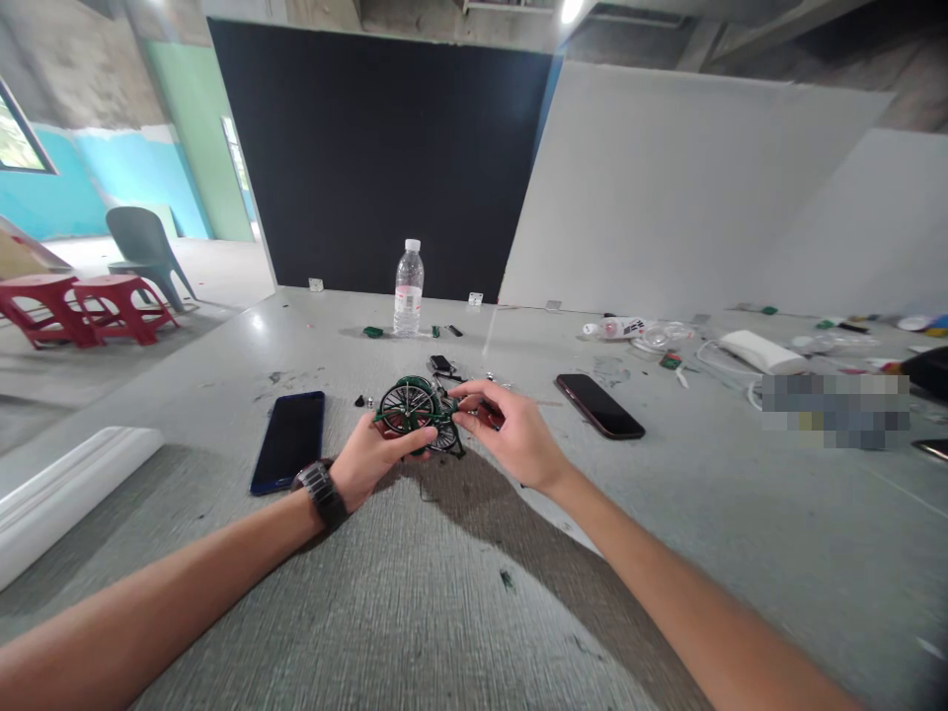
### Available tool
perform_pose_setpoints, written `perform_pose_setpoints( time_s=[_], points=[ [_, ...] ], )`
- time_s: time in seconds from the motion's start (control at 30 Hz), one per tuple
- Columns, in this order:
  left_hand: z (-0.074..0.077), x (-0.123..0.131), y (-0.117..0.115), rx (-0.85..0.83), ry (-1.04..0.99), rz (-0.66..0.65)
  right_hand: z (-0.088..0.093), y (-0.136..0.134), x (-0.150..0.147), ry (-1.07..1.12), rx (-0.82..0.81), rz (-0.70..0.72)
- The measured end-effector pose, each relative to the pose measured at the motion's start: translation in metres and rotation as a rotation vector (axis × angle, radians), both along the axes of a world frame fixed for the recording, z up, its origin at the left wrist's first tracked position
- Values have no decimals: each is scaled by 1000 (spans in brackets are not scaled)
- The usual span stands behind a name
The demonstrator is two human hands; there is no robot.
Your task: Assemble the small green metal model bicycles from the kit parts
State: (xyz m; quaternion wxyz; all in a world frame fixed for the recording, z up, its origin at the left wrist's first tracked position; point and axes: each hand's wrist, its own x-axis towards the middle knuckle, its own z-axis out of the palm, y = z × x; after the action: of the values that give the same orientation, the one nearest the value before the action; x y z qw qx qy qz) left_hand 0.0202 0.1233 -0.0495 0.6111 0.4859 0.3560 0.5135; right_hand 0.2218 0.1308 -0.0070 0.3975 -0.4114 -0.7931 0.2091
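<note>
A small model with black spoked wheels and green parts point(409, 407) is held just above the grey table, and it looks like a miniature bicycle or tricycle. My left hand point(376, 452) grips it from the left, thumb across its lower side. On the other side, my right hand point(508, 423) pinches at the model's right part with thumb and forefinger. Whether a separate small piece sits in that pinch is hidden. Just behind the model lie a small black part point(442, 364) and several tiny loose bits. A small black piece point(359, 401) rests left of the wheels.
A blue-edged phone point(290, 440) lies left, another phone point(599, 405) right. A clear water bottle point(409, 291) stands behind. White rolled material point(81, 494) lies at the left edge. Bottle, cables and a white box point(762, 352) are spread at right. Black and white panels border the table.
</note>
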Motion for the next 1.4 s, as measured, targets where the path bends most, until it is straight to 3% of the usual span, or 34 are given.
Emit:
perform_pose_setpoints(
  time_s=[1.4],
  points=[
    [2,0,-2,5,20,-22,-2,0,0,-21,-16,19]
  ],
)
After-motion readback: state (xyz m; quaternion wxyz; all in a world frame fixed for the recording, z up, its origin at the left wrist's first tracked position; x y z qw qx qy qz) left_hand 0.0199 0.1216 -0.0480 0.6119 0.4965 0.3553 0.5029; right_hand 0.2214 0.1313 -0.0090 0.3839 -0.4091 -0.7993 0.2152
